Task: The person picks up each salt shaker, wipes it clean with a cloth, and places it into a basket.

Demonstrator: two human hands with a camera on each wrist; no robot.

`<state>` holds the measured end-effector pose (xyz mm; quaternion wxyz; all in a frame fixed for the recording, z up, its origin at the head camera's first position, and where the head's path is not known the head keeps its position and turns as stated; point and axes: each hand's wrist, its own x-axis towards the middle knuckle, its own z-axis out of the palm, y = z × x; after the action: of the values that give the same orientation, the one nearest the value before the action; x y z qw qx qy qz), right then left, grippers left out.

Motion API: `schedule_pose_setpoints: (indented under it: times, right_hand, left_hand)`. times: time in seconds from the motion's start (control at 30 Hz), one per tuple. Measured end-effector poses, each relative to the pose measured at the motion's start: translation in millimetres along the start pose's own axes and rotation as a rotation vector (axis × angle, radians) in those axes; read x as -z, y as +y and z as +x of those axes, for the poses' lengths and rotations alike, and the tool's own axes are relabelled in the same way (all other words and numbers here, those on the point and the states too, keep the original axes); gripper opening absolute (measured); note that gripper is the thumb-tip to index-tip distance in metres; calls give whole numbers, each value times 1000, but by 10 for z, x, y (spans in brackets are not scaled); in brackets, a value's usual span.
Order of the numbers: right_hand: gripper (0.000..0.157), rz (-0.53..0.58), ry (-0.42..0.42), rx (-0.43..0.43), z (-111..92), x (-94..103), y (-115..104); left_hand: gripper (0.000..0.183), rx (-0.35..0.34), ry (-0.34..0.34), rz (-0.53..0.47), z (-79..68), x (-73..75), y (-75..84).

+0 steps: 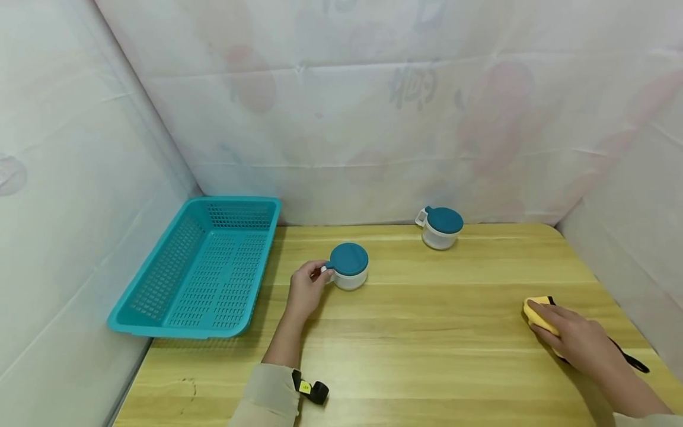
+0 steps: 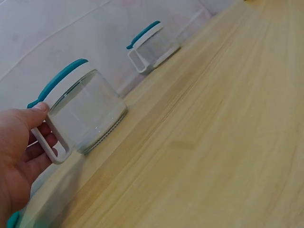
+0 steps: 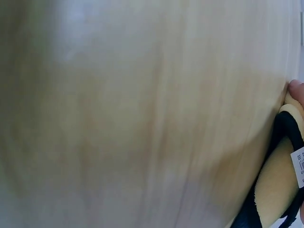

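Note:
My left hand [image 1: 308, 290] grips the white handle of a clear glass jar [image 2: 90, 111] with a blue-green lid [image 1: 349, 259]. In the left wrist view its thumb lies at the top of the handle, close to the lid's tab, and the fingers curl through the loop. The jar stands upright near the middle of the table. Far to the right, my right hand [image 1: 578, 338] holds a folded yellow cloth [image 1: 540, 315] with black edging against the tabletop. A white label [image 3: 298, 164] shows on the cloth [image 3: 275, 187] in the right wrist view.
A second lidded glass jar [image 1: 440, 228] stands at the back, right of centre, its handle facing left. A turquoise plastic basket [image 1: 261, 267] sits along the table's left side. Fabric walls [image 1: 373, 136] border the wooden table [image 1: 416, 356] at the back and sides.

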<state>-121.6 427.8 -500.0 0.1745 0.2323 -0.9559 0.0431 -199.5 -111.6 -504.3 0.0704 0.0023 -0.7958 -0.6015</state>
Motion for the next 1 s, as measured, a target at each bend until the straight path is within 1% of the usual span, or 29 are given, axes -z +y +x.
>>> schedule_pose_setpoints:
  times: [0.17, 0.33, 0.37, 0.5, 0.53, 0.63, 0.73, 0.9, 1.0]
  right_hand:
    - [51, 6, 47, 36, 6, -6, 24]
    - [45, 8, 100, 87, -18, -39, 58]
    - [48, 6, 118, 104, -17, -46, 60]
    - [66, -15, 196, 177, 27, -56, 36]
    - [67, -16, 210, 191, 42, -56, 8]
    - [66, -12, 225, 221, 111, -50, -107]
    - [64, 10, 230, 241, 216, -38, -273]
    - [61, 49, 250, 274, 485, -19, -608]
    - [60, 79, 236, 299, 677, -16, -844]
  left_hand:
    - [25, -11, -5, -12, 21, -35, -16]
    - [25, -4, -4, -31, 17, -60, -36]
    - [25, -1, -3, -35, 14, -64, -36]
    - [25, 7, -4, -51, 20, -77, -30]
    - [26, 9, -6, -53, 21, -77, -31]
    - [26, 13, -7, -58, 24, -77, -30]
    - [26, 15, -9, -62, 22, -78, -31]
    - [26, 13, -6, -68, 20, -82, -36]
    - [26, 12, -3, -74, 22, -86, -36]
